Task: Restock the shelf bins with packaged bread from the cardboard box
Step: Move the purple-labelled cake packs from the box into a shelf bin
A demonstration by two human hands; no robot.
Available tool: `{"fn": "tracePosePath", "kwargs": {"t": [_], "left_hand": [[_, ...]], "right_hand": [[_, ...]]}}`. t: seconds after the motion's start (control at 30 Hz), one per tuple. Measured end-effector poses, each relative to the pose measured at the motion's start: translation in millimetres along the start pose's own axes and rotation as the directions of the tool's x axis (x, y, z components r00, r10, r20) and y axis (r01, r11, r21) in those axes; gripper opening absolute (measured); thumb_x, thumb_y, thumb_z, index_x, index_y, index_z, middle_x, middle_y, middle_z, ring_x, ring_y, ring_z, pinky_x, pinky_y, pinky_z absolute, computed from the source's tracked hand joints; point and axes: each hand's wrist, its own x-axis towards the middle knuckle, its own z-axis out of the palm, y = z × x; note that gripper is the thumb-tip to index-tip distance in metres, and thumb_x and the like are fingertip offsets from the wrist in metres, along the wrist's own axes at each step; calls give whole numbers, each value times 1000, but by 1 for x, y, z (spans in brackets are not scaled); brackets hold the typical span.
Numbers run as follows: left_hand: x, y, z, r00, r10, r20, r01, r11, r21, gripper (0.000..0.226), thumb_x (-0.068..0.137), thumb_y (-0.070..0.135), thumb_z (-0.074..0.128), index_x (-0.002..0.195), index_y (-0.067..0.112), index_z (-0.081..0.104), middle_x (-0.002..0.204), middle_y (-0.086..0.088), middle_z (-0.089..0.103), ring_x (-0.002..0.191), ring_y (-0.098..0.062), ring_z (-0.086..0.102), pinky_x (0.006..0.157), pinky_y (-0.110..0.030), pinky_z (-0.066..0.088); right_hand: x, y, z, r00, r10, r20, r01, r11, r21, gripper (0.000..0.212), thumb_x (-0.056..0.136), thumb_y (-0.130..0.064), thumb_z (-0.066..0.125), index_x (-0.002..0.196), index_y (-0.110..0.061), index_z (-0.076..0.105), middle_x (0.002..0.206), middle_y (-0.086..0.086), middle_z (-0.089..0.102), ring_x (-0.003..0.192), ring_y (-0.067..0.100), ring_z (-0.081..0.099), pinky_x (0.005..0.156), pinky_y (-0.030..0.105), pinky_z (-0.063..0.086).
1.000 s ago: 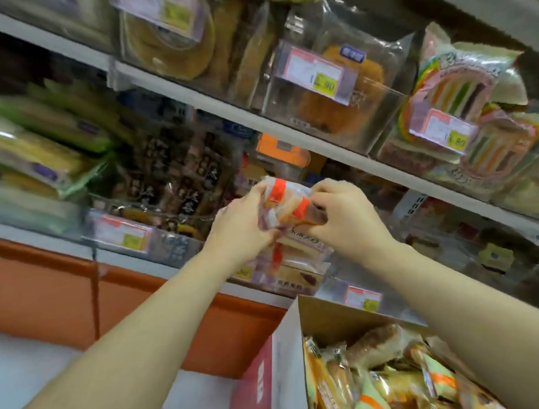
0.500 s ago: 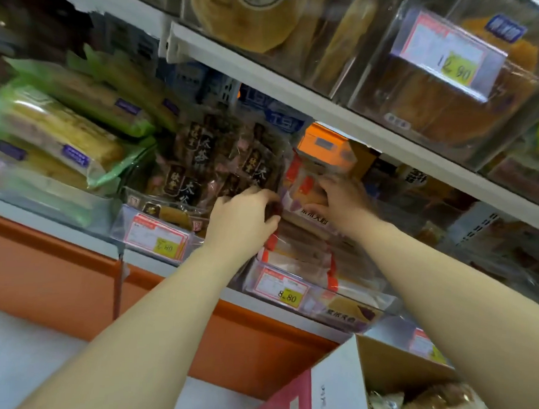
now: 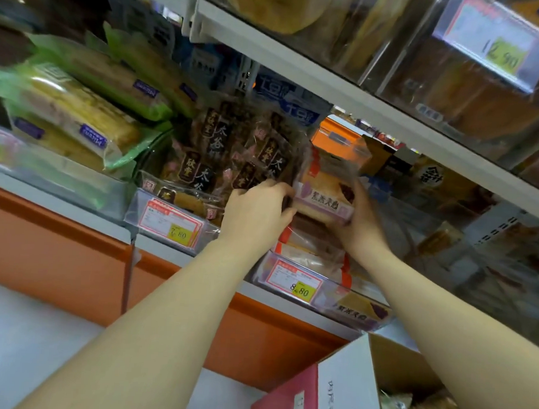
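While both arms are stretched up to the middle shelf, I hold the clear-wrapped bread packet with the purple printed label (image 3: 324,203) between my hands: my left hand (image 3: 255,214) curls its fingers against the left end, and my right hand (image 3: 364,230) wraps the right end from below. The packet sits at the top of the clear plastic shelf bin with the 8.80 price tag (image 3: 362,312), right on the stack of matching orange-edged packets (image 3: 312,252) and just beside the dark brown glossy packets (image 3: 233,159) on the left. Its long axis runs side to side, roughly along the shelf edge, with the right end a touch lower from where I look. The purple label faces out towards me, right way up. To do this well, I reckon I should ease it straight back and level so it squares over the ones below with the label showing. I also need a light grip, because the loaf looks soft and the crinkly wrap could snag the neighbours. More stock waits in the white and pink cardboard box (image 3: 347,381) down at my right, well apart from the bin.
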Motion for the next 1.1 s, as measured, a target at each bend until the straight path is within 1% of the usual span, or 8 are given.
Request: {"fn": "tracePosePath", "kwargs": {"t": [0.1, 0.27, 0.47, 0.63, 0.73, 0.87, 0.97, 1.1], "left_hand": [[1, 1, 1, 1000, 0, 3, 0, 1000, 2, 33, 95, 33, 51, 128, 29, 55, 127, 6, 56, 116, -17, 52, 94, -35, 35], [0, -1, 2, 1000, 12, 4, -12, 1000, 0, 31, 96, 33, 51, 126, 30, 55, 126, 7, 55, 115, -16, 52, 93, -34, 34], [-3, 1, 3, 998, 50, -37, -48, 998, 49, 34, 96, 31, 51, 129, 26, 55, 133, 4, 49, 118, -20, 51, 94, -36, 34], [-18, 31, 9, 992, 111, -62, -107, 992, 65, 32, 96, 25, 51, 127, 26, 57, 130, 1, 51, 117, -23, 51, 99, -39, 32], [-33, 66, 19, 987, 160, -19, -161, 986, -34, 29, 96, 25, 50, 123, 28, 58, 125, 5, 55, 112, -20, 54, 98, -38, 34], [-67, 119, 48, 971, 216, 105, -201, 969, -141, 28, 95, 27, 49, 121, 30, 57, 118, 6, 60, 107, -19, 57, 91, -36, 43], [-99, 151, 74, 959, 218, 182, -177, 960, -217, 26, 93, 26, 51, 118, 31, 59, 115, 6, 62, 108, -19, 58, 89, -38, 46], [-132, 187, 97, 921, 249, 298, -204, 963, -175, 27, 95, 30, 48, 120, 30, 58, 119, 8, 61, 112, -17, 56, 88, -35, 46]], "right_hand": [[14, -3, 10, 998, -42, -36, 38, 994, -107, 74, 84, -17, 66, 143, -41, 27, 143, 3, 39, 124, 24, 47, 99, 46, 46], [14, 3, 18, 999, -1, -52, -9, 981, -196, 68, 88, -26, 62, 143, -39, 23, 149, 2, 30, 125, 30, 45, 95, 50, 48], [-3, 5, 2, 1000, 12, 8, -9, 972, -234, 88, 81, -33, 71, 146, -42, 13, 155, 6, 18, 137, 32, 32, 102, 52, 42], [-54, -8, -37, 990, -122, 68, 136, 953, -271, 62, 84, -24, 66, 139, -32, 40, 140, 3, 43, 116, 22, 53, 84, 34, 51], [-90, -11, -68, 983, -161, 92, 184, 915, -358, 38, 86, -25, 63, 124, -26, 58, 121, -3, 58, 108, 18, 57, 82, 33, 50], [-134, 8, -112, 990, -46, 130, 93, 920, -381, 26, 90, -24, 56, 114, -26, 63, 109, -5, 62, 100, 17, 58, 81, 33, 49], [-169, 37, -145, 991, 3, 135, 55, 904, -425, 23, 89, -27, 57, 110, -29, 65, 110, -8, 64, 104, 15, 57, 82, 31, 45], [-216, 81, -187, 989, 80, 127, -14, 891, -453, 20, 87, -29, 62, 106, -28, 68, 101, -9, 69, 98, 14, 61, 79, 31, 49]]}}
